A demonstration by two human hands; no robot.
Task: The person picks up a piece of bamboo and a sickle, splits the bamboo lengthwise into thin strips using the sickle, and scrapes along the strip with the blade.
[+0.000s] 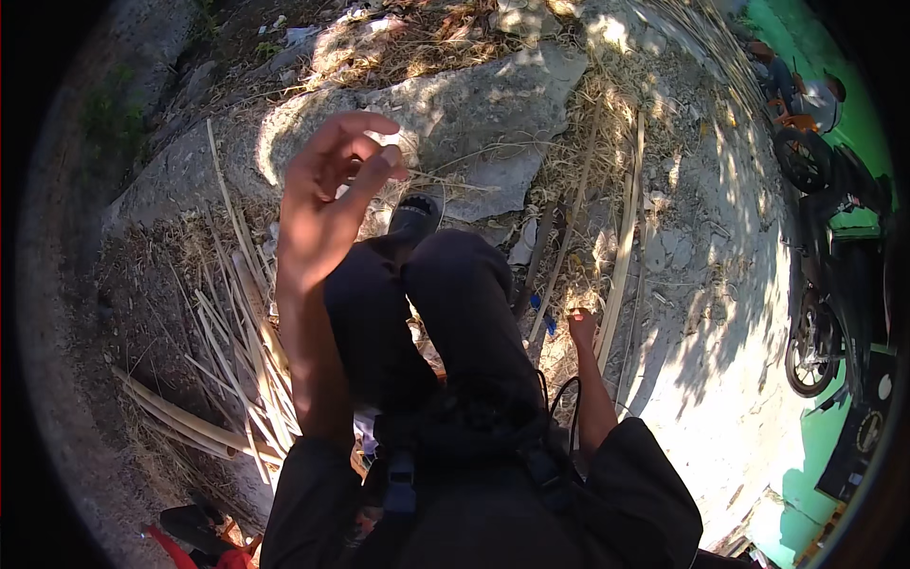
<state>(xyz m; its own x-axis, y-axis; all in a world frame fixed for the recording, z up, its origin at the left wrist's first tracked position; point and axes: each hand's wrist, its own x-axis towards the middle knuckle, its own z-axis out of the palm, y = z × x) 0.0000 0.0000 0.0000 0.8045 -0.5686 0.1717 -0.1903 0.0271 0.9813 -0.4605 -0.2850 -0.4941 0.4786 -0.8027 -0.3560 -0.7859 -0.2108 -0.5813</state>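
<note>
Left hand [327, 194] is raised above the knees, fingers loosely curled, thumb and forefinger nearly meeting; whether they pinch a thin fibre cannot be told. Right hand [581, 327] hangs low beside the right knee, reaching toward a long bamboo strip [621, 256] on the ground; its grip is unclear. Split bamboo strips [237, 360] lie heaped at left, within reach.
</note>
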